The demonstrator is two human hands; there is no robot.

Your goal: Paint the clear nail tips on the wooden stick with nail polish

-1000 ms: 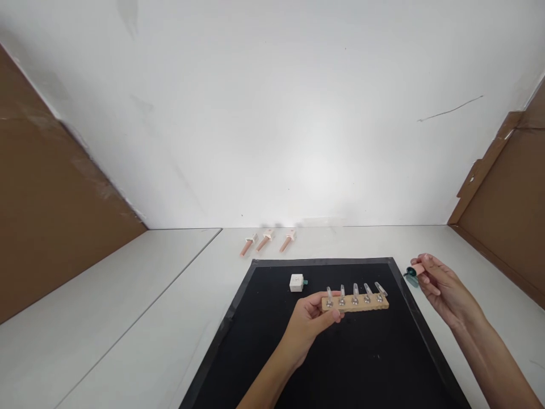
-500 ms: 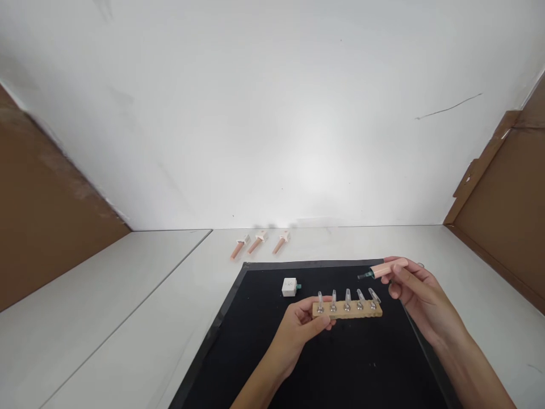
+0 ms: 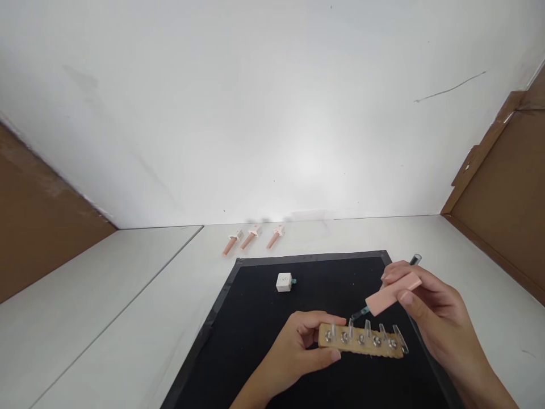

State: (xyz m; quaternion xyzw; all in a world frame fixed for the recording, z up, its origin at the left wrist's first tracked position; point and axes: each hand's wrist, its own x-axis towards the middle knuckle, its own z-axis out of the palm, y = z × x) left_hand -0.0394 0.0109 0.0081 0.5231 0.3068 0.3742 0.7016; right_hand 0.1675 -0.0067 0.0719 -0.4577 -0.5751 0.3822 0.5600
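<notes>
My left hand grips the left end of a wooden strip, which carries several clear nail tips on round metal studs. In my right hand is a pink brush cap, pinched between thumb and fingers. Its dark green-tipped brush points down and left, close to the second nail tip from the left; whether they touch is unclear. A white square bottle with a green neck lies beyond my left hand on the black mat.
Three white bottles with pink caps lie on the white table behind the black mat. A dark cylindrical object shows behind my right hand. Brown cardboard stands at both sides, with a white panel at the back.
The brush has moved down and left to the nail tips. The wooden strip has come lower and tilted, with its studs facing me more. The whole view has shifted slightly.
</notes>
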